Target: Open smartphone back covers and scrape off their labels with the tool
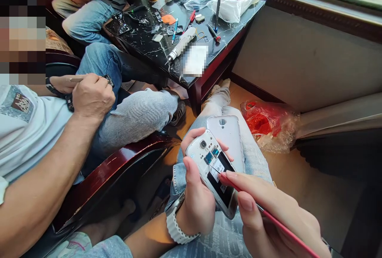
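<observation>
The left hand [197, 198], with a white watch on its wrist, grips a white smartphone with its back cover off [213, 170], thumb along the near edge and fingers curled round the far side, holding it over the lap. The loose white plastic back cover [229, 136] lies just behind the phone on the jeans-clad thigh, partly under it. The right hand [268, 218] is clenched in a pen grip on a slim red-handled screwdriver [253, 202], whose thin metal tip rests inside the open back, near the card slots beside the empty dark battery bay. To do this well, the phone should be held steady against the thigh so the frame cannot rock, and the tool kept nearly upright on its target with light pressure from the fingertips, since a slip could scratch the contacts or board. The left thumb looks well placed as a brace; keeping it clear of the tip seems wise. The back cover sits loosely and could slide off the knee if the leg shifts. To the left, another person's hand [92, 96] is closed on a small part. A dark marble-topped bench [149, 51] ahead carries scattered tools, and a red plastic bag [268, 122] lies on the floor.
</observation>
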Action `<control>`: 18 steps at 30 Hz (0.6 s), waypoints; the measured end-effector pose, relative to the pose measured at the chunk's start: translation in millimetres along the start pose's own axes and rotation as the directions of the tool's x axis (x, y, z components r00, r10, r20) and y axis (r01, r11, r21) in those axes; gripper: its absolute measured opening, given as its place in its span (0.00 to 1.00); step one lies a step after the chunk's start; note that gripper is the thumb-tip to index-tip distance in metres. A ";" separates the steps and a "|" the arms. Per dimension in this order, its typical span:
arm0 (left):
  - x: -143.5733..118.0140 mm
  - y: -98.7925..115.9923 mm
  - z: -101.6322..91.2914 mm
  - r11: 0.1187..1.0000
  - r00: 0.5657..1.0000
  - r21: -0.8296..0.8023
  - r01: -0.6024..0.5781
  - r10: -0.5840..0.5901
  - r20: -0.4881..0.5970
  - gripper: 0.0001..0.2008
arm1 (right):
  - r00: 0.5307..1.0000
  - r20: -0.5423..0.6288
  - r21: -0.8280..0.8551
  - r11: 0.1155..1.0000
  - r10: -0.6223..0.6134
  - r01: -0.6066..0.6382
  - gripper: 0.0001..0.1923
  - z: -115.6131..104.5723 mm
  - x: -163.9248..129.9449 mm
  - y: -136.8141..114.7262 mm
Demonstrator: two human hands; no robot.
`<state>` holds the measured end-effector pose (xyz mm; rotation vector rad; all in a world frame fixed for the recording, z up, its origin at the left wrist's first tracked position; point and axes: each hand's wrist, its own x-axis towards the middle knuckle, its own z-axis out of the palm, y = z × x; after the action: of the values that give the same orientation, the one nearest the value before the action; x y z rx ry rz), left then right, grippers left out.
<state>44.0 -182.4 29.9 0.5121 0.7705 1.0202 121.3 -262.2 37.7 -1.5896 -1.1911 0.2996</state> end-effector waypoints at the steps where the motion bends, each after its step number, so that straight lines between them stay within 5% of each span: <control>1: 0.3 -0.4 -0.2 1.000 1.000 -0.002 -0.003 0.003 0.002 0.27 | 1.000 -0.025 0.009 1.000 -0.003 0.003 0.17 1.5 -1.0 0.0; 6: 0.0 -1.5 -2.0 1.000 1.000 0.004 -0.014 0.014 -0.008 0.27 | 0.992 0.011 0.091 0.988 0.126 -0.127 0.11 5.8 3.4 0.8; 9: -0.7 -2.9 -4.2 1.000 1.000 0.010 0.011 -0.011 0.002 0.27 | 0.961 0.061 0.286 0.918 0.269 -0.275 0.09 7.0 14.4 2.9; 15: 0.9 -10.1 -11.8 0.998 1.000 0.053 0.017 -0.018 0.022 0.26 | 0.777 0.374 0.640 0.465 0.507 -0.612 0.12 10.6 29.4 16.2; 18: 0.3 -13.3 -18.2 0.985 1.000 0.172 -0.001 -0.004 0.027 0.27 | 0.720 0.448 0.649 0.360 0.531 -0.670 0.11 10.9 30.4 24.0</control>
<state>37.4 -187.5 9.0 0.6719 0.8392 0.9480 140.7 -229.6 24.4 -1.1156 -0.3542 1.2968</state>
